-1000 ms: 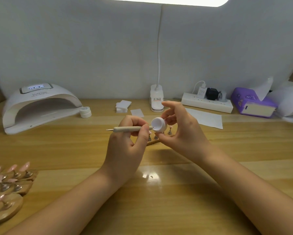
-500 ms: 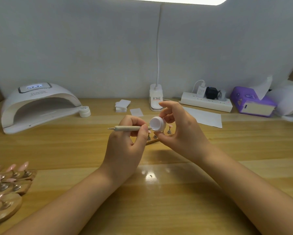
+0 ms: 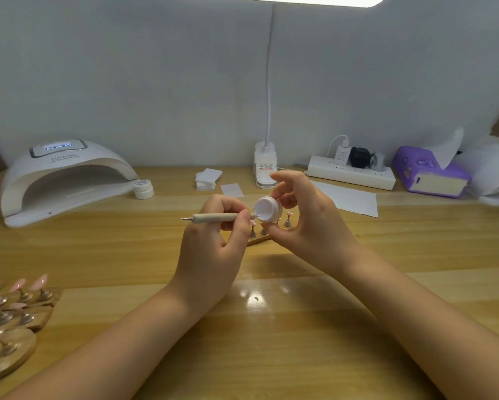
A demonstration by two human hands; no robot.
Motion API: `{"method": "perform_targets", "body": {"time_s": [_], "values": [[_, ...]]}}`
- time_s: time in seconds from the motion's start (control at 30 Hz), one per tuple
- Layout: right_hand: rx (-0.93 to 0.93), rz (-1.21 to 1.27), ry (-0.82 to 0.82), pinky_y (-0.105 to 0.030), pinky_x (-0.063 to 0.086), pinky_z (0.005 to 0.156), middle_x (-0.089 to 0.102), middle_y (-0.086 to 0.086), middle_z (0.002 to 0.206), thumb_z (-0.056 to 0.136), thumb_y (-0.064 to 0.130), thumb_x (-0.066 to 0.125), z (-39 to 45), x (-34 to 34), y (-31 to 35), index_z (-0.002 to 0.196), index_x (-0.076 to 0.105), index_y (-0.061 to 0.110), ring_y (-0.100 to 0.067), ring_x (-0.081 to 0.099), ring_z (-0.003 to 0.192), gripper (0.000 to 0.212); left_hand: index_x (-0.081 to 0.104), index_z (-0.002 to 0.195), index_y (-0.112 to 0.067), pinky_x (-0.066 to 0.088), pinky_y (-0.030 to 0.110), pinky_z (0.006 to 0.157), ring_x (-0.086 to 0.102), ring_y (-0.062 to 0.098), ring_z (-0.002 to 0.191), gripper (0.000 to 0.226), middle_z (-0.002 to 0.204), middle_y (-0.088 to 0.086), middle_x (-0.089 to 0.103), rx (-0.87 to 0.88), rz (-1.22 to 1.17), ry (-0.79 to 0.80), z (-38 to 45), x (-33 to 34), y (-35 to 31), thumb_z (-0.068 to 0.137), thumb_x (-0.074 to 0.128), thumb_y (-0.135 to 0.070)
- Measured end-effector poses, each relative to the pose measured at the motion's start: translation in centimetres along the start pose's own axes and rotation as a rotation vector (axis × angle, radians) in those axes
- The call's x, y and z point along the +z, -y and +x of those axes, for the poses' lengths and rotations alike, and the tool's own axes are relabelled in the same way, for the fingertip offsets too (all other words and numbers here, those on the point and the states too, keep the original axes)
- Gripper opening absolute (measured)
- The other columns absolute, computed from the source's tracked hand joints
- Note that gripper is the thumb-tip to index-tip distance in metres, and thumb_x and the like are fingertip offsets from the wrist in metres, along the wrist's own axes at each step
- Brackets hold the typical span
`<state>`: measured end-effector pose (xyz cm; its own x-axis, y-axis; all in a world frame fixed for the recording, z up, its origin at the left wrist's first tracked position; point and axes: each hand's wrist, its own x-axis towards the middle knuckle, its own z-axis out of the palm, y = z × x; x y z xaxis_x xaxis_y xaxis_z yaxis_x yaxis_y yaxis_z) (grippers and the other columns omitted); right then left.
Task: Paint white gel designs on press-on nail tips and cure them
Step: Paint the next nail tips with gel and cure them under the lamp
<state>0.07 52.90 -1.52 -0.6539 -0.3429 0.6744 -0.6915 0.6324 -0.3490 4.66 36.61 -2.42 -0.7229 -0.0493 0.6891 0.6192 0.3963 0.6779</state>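
My right hand point(image 3: 311, 223) holds a small white gel jar point(image 3: 267, 207) tilted on its side, its open mouth facing left. My left hand point(image 3: 213, 249) grips a beige dotting pen point(image 3: 213, 217) held level, its right tip at the jar's mouth. Just behind the hands a wooden holder point(image 3: 260, 240) carries several pink nail tips point(image 3: 288, 216) on small metal stands, partly hidden by my fingers. The white curing lamp point(image 3: 63, 177) stands at the back left with its display lit.
More wooden holders with pink nail tips point(image 3: 14, 307) lie at the left edge. A jar lid point(image 3: 143, 189) sits by the lamp. Behind are white pads point(image 3: 208, 179), a desk lamp base point(image 3: 265, 166), a paper sheet point(image 3: 349, 197), a power strip point(image 3: 352, 171) and a purple tissue pack point(image 3: 430, 174).
Both hands with the pen and jar have stayed almost in place. The jar has tilted a little more toward the pen tip.
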Motion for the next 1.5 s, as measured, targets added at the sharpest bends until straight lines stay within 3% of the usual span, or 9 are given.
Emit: {"method": "perform_targets", "body": {"time_s": [0.3,0.7,0.97,1.27,1.5], "values": [[0.029,0.031,-0.023,-0.019,0.052,0.074,0.057,0.007,0.094,0.072,0.029,0.083,-0.05,-0.17,0.01,0.132,0.042,0.013,-0.006,0.057,0.077,0.074,0.054,0.085,-0.032,0.044,0.009,0.063,0.062,0.007,0.071,0.011,0.071,-0.005,0.063,-0.005,-0.038,-0.087,0.25,-0.12,-0.01,0.092,0.054,-0.024],[0.031,0.052,-0.04,-0.017,0.053,0.073,0.058,0.007,0.095,0.072,0.03,0.083,-0.01,-0.21,0.09,0.13,0.043,0.011,-0.006,0.058,0.077,0.072,0.055,0.086,-0.03,0.045,0.008,0.058,0.064,0.004,0.067,0.007,0.075,-0.011,0.066,-0.082,-0.147,-0.107,0.33,-0.09,0.24,0.092,0.053,-0.027],[0.02,0.037,-0.044,-0.014,0.051,0.073,0.06,0.004,0.097,0.072,0.028,0.084,0.03,0.0,-0.01,0.13,0.043,0.012,-0.005,0.057,0.077,0.072,0.056,0.086,-0.028,0.053,0.027,0.06,0.063,0.012,0.067,0.006,0.074,-0.004,0.065,-0.089,-0.089,-0.042,0.26,-0.06,0.4,0.091,0.053,-0.03],[0.016,0.021,-0.054,-0.016,0.052,0.072,0.061,0.002,0.1,0.073,0.026,0.084,0.03,-0.23,0.22,0.13,0.044,0.013,-0.005,0.056,0.081,0.071,0.055,0.084,-0.032,0.047,0.016,0.059,0.062,0.013,0.068,0.007,0.07,-0.004,0.064,-0.072,-0.069,-0.04,0.23,0.01,0.46,0.091,0.054,-0.03],[0.013,0.022,-0.055,-0.015,0.049,0.073,0.061,0.0,0.1,0.073,0.024,0.084,0.02,-0.28,0.34,0.13,0.044,0.01,-0.005,0.055,0.081,0.072,0.055,0.084,-0.032,0.047,0.016,0.06,0.062,0.013,0.069,0.007,0.071,-0.004,0.064,-0.069,-0.065,-0.042,0.23,0.07,0.5,0.09,0.054,-0.031]]}}
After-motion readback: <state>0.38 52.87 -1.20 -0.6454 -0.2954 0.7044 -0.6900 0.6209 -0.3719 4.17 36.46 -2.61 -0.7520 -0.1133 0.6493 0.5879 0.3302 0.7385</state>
